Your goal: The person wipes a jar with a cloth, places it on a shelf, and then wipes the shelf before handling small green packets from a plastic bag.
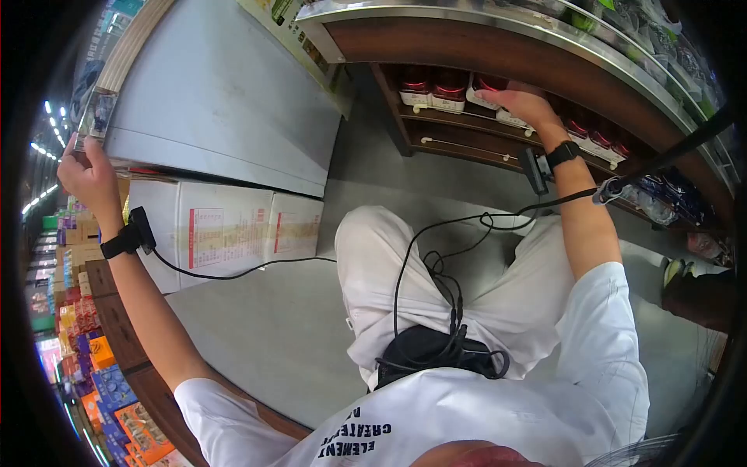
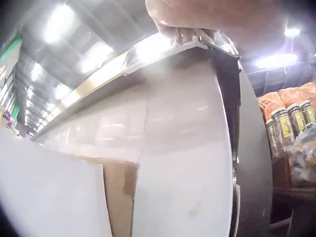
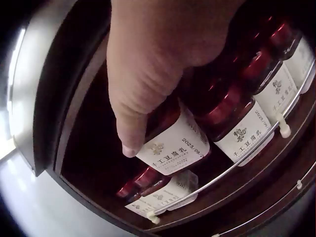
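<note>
My right hand [image 1: 529,105] reaches into a dark wooden shelf and grips a red-lidded glass jar of fermented tofu [image 3: 173,143]. The jar is tilted, its white label facing outward, and stands higher than the jars [image 3: 165,195] beside it. In the right wrist view my thumb [image 3: 132,133] lies along its side; the other fingers are hidden. Far to the left, my left hand [image 1: 89,175] holds the metal-trimmed corner of a large white cabinet [image 1: 226,93]. Its fingertips [image 2: 182,35] curl over that edge in the left wrist view.
A thin metal rail [image 3: 202,187] runs along the shelf front. White cartons [image 1: 233,229] stand below the cabinet. Black cables [image 1: 436,272] cross my lap and lead to both wrists. Another person's shoe [image 1: 675,272] is at the right. Colourful packages [image 1: 117,385] fill the left display.
</note>
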A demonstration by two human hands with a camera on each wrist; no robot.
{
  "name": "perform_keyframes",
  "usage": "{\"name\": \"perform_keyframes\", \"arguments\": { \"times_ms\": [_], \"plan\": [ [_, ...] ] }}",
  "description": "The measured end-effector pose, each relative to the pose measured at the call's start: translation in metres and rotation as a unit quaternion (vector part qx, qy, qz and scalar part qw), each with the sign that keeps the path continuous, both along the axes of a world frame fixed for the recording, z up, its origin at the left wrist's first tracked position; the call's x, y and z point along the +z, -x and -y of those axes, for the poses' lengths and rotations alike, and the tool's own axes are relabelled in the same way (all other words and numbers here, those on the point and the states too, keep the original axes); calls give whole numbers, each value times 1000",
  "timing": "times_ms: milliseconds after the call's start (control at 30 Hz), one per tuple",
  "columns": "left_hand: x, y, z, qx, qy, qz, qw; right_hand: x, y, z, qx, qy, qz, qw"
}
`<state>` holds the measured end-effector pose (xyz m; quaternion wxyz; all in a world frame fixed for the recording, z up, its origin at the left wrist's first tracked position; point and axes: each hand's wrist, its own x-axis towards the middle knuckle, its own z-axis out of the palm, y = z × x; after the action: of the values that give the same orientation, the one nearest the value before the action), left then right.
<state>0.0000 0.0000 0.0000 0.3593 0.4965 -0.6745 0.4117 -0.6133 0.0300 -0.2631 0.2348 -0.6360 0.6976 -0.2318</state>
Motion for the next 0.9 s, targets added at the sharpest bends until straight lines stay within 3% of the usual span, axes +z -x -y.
{"name": "perform_keyframes", "arguments": {
  "times_ms": [100,167,300,367,500,533,567,600,633,700,767,867,900],
  "plan": [
    [-11,2,0,-18,0,-41,999,15,1,-5,-27,-31,-110,993],
    [-11,-7,4,-15,-12,-31,999,11,-8,-19,-27,128,-107,986],
    [-4,-13,8,-16,-35,-32,999,-4,-24,-32,-35,197,-116,973],
    [0,-15,8,-18,-20,-8,1000,-7,-30,-35,-2,170,95,981],
    [4,-27,13,18,-23,22,999,-7,-66,-61,-83,143,221,961],
    [3,-28,14,9,-16,17,1000,-3,-75,-68,-98,70,393,912],
    [4,-29,13,10,-12,19,1000,-1,-84,-73,-109,-3,551,827],
    [5,-29,12,12,-7,20,1000,-1,-91,-78,-103,-30,637,763],
    [7,-26,9,14,-3,22,1000,6,-100,-87,-101,-34,637,764],
    [7,-21,6,14,-31,3,999,21,-112,-98,-118,-77,746,651],
    [8,-16,2,20,-60,-26,998,25,-115,-101,-117,-84,747,649],
    [8,-16,-2,13,-33,1,999,35,-116,-103,-93,-134,857,489],
    [6,-3,-4,8,-36,-22,999,39,-115,-104,-92,-124,867,473]
  ]
}}
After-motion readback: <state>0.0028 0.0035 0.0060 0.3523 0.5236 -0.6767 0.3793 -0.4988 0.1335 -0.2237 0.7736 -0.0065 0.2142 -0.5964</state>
